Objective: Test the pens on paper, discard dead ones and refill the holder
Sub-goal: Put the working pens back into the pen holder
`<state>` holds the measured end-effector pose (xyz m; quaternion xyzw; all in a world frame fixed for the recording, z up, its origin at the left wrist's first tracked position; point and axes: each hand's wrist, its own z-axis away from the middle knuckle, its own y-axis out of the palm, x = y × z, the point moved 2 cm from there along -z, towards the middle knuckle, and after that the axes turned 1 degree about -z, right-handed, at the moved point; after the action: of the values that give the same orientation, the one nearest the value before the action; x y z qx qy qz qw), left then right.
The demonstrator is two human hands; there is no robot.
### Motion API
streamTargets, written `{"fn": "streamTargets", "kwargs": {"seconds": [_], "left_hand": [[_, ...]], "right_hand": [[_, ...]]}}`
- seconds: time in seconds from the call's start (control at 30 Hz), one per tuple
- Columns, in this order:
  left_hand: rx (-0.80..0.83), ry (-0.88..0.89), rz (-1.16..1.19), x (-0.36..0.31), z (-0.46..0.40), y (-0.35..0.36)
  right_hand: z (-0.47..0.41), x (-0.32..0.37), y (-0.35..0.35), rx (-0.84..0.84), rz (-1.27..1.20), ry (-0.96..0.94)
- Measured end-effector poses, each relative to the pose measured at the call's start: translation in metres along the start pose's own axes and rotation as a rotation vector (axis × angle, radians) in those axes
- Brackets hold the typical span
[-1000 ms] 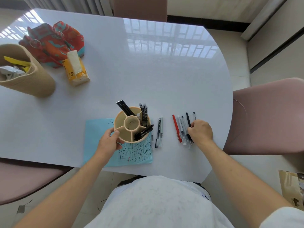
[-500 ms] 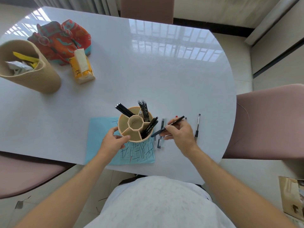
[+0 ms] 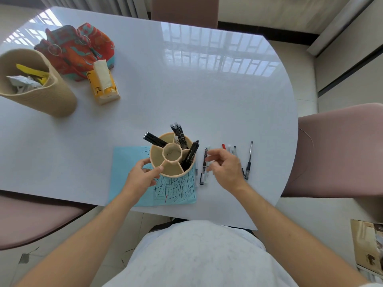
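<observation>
White surface (image 3: pixel 207 90) carries a tan pen holder (image 3: pixel 173 156) standing on scribbled blue paper (image 3: pixel 128 162) — left hand (image 3: pixel 143 177) grips its near rim. Right hand (image 3: pixel 224 168) hovers relaxed, grasping nothing, over loose pens (image 3: pixel 248 160) just right of the holder.

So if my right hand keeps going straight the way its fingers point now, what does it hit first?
The right hand points left with loosely spread fingers held over the checkered pen. Past that, it would likely meet the black pens in the pen holder, though height is unclear.
</observation>
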<state>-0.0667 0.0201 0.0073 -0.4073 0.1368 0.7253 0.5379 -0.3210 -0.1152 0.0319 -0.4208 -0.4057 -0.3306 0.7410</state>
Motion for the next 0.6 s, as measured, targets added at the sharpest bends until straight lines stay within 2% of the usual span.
{"fn": "streamTargets", "kwargs": {"seconds": [0.13,0.2,0.33,0.6], "left_hand": [[0.002,0.026,0.017,0.002,-0.001,-0.003],[-0.013,0.032,0.045,0.002,-0.001,-0.004],[-0.052,0.032,0.072,0.003,-0.003,-0.002],[-0.074,0.026,0.027,0.006,-0.002,0.0]], "right_hand": [[-0.01,-0.04,-0.061,-0.299,0.085,0.21],[-0.014,-0.06,-0.09,-0.384,0.175,0.282],[-0.023,-0.08,-0.112,-0.373,0.267,0.349],[-0.039,-0.084,-0.1,-0.277,0.445,0.352]]}}
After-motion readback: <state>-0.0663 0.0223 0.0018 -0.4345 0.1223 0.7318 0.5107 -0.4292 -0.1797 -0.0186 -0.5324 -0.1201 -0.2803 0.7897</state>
